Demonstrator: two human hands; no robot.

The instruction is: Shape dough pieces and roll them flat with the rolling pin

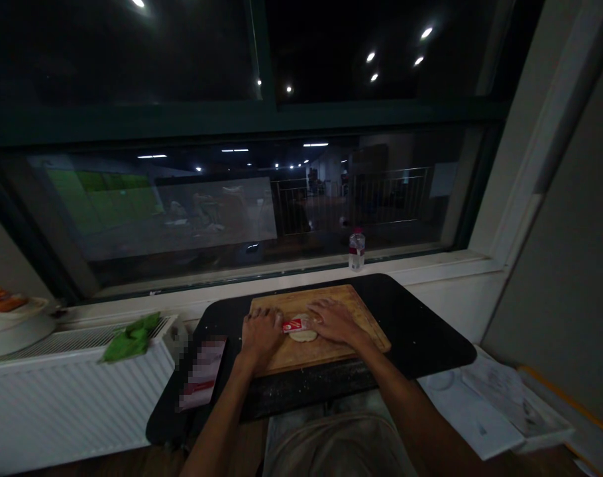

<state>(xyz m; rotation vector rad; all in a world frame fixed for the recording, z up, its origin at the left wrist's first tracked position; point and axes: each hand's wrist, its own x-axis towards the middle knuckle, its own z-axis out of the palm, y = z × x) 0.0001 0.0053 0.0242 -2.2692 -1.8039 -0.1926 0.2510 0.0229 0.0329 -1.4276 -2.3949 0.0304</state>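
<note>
A wooden cutting board (pixel 286 358) lies on a black table, with a flattened round of pale dough (pixel 303 336) near its middle. Across the dough runs a rolling pin (pixel 295 324) with a red and white label; its ends are hidden under my hands. My left hand (pixel 262 331) is curled over the left end, and my right hand (pixel 335 320) covers the right end. Both hands look dusted with flour.
The black table (pixel 415 331) carries specks of flour and a pinkish booklet-like item (pixel 202 374) at left. On the windowsill stands a clear bottle (pixel 356 250). A green cloth (pixel 131 338) rests on the white radiator (pixel 83 411). Papers (pixel 473 404) lie at right.
</note>
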